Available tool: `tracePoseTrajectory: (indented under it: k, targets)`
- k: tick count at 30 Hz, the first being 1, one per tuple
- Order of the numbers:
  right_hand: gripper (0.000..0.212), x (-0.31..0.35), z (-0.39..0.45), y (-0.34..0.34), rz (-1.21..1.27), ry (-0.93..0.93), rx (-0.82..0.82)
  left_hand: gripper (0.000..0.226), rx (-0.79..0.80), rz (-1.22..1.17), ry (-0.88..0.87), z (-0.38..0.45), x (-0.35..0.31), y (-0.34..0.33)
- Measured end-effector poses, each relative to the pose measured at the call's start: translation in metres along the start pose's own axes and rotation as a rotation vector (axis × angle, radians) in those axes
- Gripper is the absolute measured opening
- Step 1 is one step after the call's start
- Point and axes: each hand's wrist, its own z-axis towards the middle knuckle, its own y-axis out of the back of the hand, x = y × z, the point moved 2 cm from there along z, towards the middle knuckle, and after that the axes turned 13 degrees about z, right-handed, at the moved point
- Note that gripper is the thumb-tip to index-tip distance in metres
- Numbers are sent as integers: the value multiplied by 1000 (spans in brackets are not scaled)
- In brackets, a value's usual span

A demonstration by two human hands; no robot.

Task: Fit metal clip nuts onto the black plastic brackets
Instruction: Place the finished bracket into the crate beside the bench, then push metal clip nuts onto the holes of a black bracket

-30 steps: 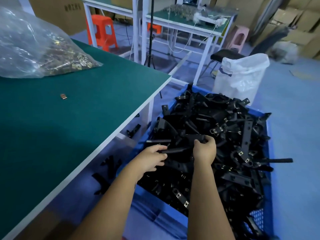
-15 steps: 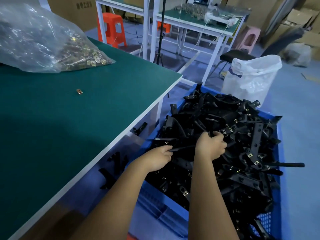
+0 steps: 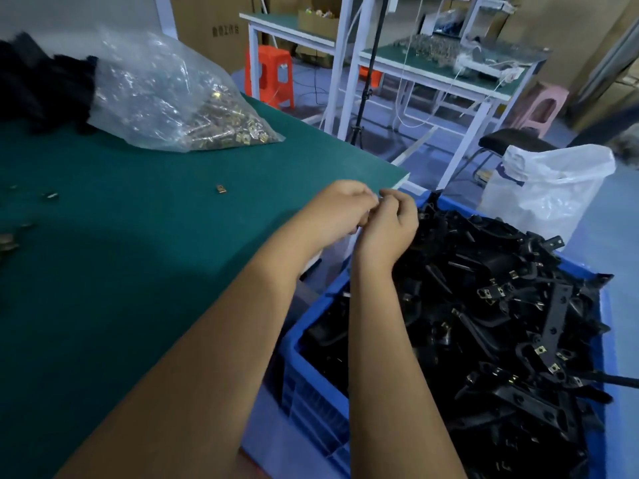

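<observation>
The left hand (image 3: 340,207) and right hand (image 3: 390,219) met with curled fingers over the worktop (image 3: 138,271) edge (contents hidden, possibly a clip nut); any slip risked dropping it among the brackets (image 3: 484,305) in the blue crate (image 3: 311,392) below.

Bare forearms and hands (image 3: 366,216), no sleeves

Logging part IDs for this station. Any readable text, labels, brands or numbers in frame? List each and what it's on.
Cardboard box behind the green table: a short line of dark printed characters, mirrored or too blurred to read.
White sack beside the blue crate: a blue mark, not legible.
Bag of clip nuts, black brackets: no text visible.
</observation>
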Motion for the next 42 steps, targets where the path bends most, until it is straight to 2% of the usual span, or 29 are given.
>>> tracePoseTrajectory:
  k: [3,8,10,16,20,22,24,27,29,31,34,38,40,42]
  targets:
    - [20,13,-30,-57,28,17,217,29,-213,-97,2,-15,6,52]
    - [20,9,-112,-142,43,20,638,29,-564,-338,65,-55,53,128]
    - [23,-1,-150,-166,33,2,783,30,-704,-336,120,-77,76,161]
    - [18,-30,-258,-219,-121,-13,1234,24,-1090,38,273,-162,143,240]
    - [16,-51,-314,-237,-298,110,1465,20,-1302,435,443,-217,173,271]
    - [19,-59,-335,-242,-356,203,1543,25,-1294,682,606,-235,188,286]
    - [22,-67,-346,-245,-460,309,1625,32,-1217,805,727,-246,199,297]
    - [32,-77,-347,-249,-625,437,1682,47,-1038,853,838,-252,214,312]
    - [40,-78,-347,-252,-655,444,1696,56,-911,845,922,-249,221,320]
    - [47,-78,-347,-253,-655,426,1708,59,-854,860,987,-244,225,321]
    - [50,-76,-347,-250,-630,415,1717,59,-967,968,985,-242,221,315]
    - [45,-71,-345,-246,-500,362,1680,61,-1150,858,870,-249,217,314]
    - [43,-70,-344,-245,-457,330,1660,63,-1160,832,896,-251,218,316]
    - [42,-70,-344,-243,-448,335,1663,65,-1082,882,981,-252,220,318]
